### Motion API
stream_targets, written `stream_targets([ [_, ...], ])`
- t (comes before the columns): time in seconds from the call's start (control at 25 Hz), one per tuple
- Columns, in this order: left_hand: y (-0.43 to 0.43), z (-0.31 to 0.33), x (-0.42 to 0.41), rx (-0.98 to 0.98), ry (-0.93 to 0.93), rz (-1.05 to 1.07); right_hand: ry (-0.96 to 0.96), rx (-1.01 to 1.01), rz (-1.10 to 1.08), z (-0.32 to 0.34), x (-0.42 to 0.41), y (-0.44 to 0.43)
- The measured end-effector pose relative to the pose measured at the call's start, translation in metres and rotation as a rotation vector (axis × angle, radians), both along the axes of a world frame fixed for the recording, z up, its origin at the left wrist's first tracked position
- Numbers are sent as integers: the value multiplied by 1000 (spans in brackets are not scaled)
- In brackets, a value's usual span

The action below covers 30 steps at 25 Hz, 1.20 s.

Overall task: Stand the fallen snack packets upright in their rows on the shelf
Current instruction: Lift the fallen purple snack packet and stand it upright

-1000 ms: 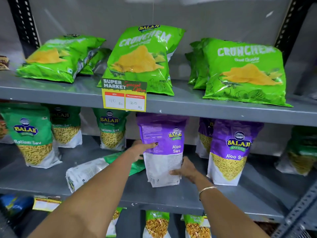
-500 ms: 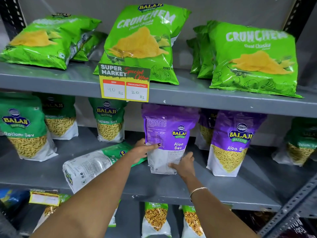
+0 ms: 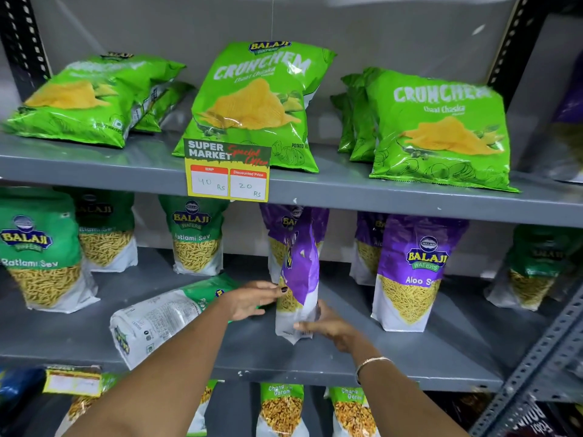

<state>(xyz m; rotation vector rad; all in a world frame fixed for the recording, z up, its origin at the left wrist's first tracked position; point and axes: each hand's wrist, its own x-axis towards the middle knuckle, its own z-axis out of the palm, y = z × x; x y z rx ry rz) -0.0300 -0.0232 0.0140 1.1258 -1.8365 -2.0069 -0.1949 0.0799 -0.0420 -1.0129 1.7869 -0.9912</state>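
A purple Aloo Sev packet [image 3: 299,272] stands edge-on in the middle of the grey middle shelf [image 3: 410,357], turned so its narrow side faces me. My left hand [image 3: 249,299] presses its left side and my right hand [image 3: 325,326] grips its lower right corner. Just left of my hands a green and white Ratlami Sev packet [image 3: 157,320] lies fallen on its side, back label up. More purple packets [image 3: 413,272] stand upright to the right, and one stands behind the held packet.
Green Ratlami Sev packets [image 3: 195,234] stand upright at the left of the middle shelf. The top shelf holds green Crunchem chip bags [image 3: 252,105], some leaning, and a yellow price tag [image 3: 227,175]. Chana Garam packets [image 3: 280,408] stand on the shelf below.
The purple packet has been rotated from showing its back to standing edge-on. My hands shifted with it, the right one moving to its lower corner. The camera view dropped slightly.
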Motion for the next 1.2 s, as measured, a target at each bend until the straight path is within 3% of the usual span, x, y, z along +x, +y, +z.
stream_targets([
  [0.12,5,-4,-12,-91,-2,109,107,-61,-129,-2,16,-8],
  [0.24,10,-7,-25,-199,-6,161,78,-155,-267,-2,22,-7],
  [0.36,4,-12,-29,-316,-8,253,85,-153,-185,-24,-4,-13],
  [0.48,1,-13,-27,-289,21,311,174,-104,-119,-19,-27,-8],
  [0.68,-2,-16,-30,-346,-47,295,49,-188,-94,15,-50,2],
  [0.88,4,-16,-32,-380,-102,354,-171,-297,82,22,-44,2],
  [1.2,5,-30,-35,-428,-239,384,-176,-298,137,13,-54,-14],
])
